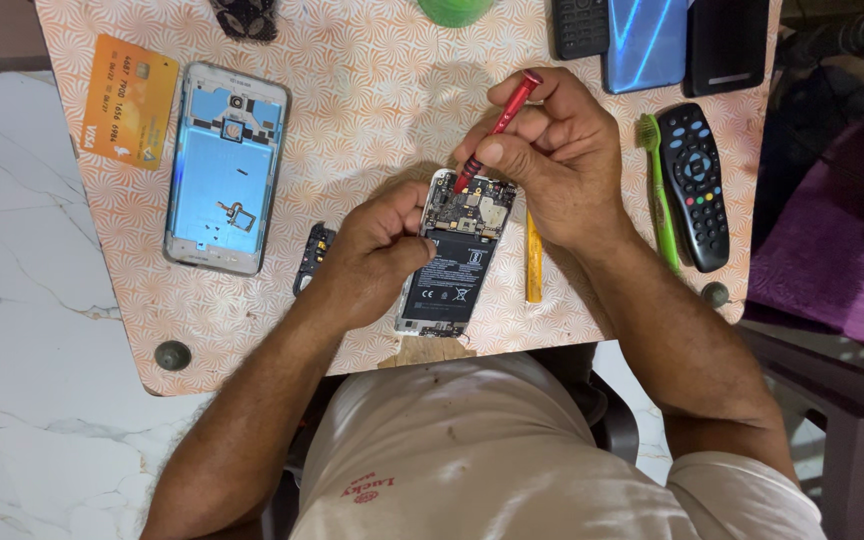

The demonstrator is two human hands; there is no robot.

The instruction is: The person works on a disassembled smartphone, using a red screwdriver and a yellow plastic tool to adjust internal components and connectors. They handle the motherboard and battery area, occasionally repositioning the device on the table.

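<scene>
An opened phone [457,262] lies face down on the patterned board [372,90], its black battery and circuit board exposed. My left hand [377,245] grips its left edge. My right hand [552,150] holds a red screwdriver [500,125], whose tip rests on the upper left of the circuit board. The phone's removed back cover [224,170], light blue inside, lies to the left. A small black part [314,255] sits just left of my left hand.
An orange card [130,100] lies at the board's far left. A yellow pry stick [533,262], a green toothbrush [660,190] and a black remote [698,185] lie to the right. Other phones [647,40] sit along the top edge. White marble floor lies at left.
</scene>
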